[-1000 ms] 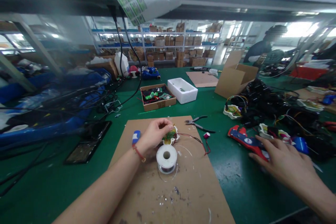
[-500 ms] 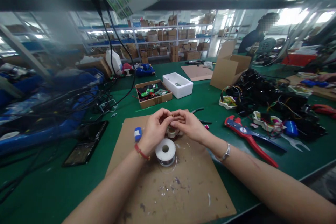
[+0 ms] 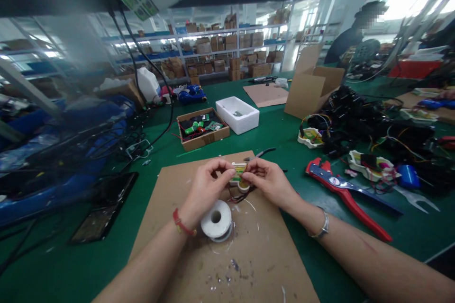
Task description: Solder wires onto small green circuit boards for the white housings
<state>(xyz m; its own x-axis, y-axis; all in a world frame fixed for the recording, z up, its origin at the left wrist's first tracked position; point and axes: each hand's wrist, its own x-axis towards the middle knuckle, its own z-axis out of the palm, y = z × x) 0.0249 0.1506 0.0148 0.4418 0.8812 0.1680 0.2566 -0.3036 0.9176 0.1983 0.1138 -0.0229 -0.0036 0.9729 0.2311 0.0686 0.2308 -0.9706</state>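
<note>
A small white plastic shell (image 3: 243,187) carrying a circuit board (image 3: 239,168) is gripped between the left hand (image 3: 205,185) and the right hand (image 3: 269,181), over the far part of a cardboard sheet (image 3: 249,265). The grip is narrow on both sides: the shell is pinched by the fingertips (image 3: 223,165) of the left hand and those of the right, and much of its outline is covered by them. Whether it touches the sheet cannot be told, and the board's small parts are too blurred to be made out. Dark wires (image 3: 236,196) are seen hanging below the shell, their ends lost behind the hands. A solder spool (image 3: 216,220) lies on the sheet just beyond the left wrist, which bears a red cord bracelet (image 3: 182,226). Pliers (image 3: 261,153) are partly hidden behind the shell and right hand, with only part of the metal showing. A red-handled wire stripper (image 3: 343,194) lies on the green bench to the right.
</note>
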